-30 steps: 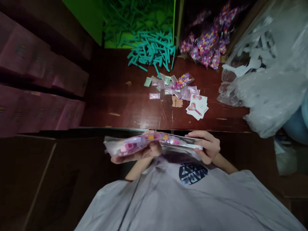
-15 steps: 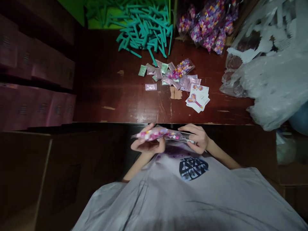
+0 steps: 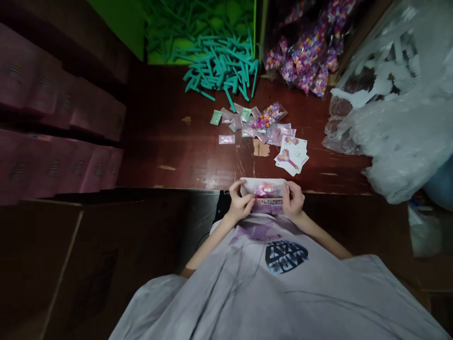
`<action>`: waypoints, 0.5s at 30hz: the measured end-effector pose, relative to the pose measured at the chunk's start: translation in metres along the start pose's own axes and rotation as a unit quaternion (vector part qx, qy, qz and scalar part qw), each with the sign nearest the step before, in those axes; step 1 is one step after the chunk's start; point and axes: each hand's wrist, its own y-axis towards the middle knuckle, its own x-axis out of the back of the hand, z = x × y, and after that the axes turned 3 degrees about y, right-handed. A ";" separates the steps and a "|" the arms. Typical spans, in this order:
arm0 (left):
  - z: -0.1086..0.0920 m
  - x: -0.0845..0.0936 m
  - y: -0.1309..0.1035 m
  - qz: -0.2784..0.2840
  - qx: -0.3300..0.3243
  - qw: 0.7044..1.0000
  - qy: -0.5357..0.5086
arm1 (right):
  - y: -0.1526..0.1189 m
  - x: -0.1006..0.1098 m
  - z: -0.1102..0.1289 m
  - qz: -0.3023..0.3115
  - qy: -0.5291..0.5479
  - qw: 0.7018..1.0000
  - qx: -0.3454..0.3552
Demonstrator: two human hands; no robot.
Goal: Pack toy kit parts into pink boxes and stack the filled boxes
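Between my two hands, just off the table's front edge, is a small box with a pink printed side and a white inside. Its opening faces up, and a bag of pink, white and orange beads shows in it, slightly blurred. My left hand grips the box's left end, thumb in front and fingers bent behind. At the right end my right hand is closed on the box's edge. Printed cards with a pink wand picture lie on the table just beyond.
Small pink and green sachets and a bead bag lie mid-table. Behind them teal sticks spill from a green bin. Bead bags fill the back right, beside plastic bags of white parts. Pink boxes line the left.
The bead bag, earlier held up across both hands, now sits in the opened box. Both hands have moved to the box's ends, the left one shifting right. The view has shifted slightly.
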 end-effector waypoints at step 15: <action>0.016 0.022 0.050 0.026 0.348 0.878 -0.328 | 0.063 -0.026 0.019 0.243 0.050 0.961 -0.122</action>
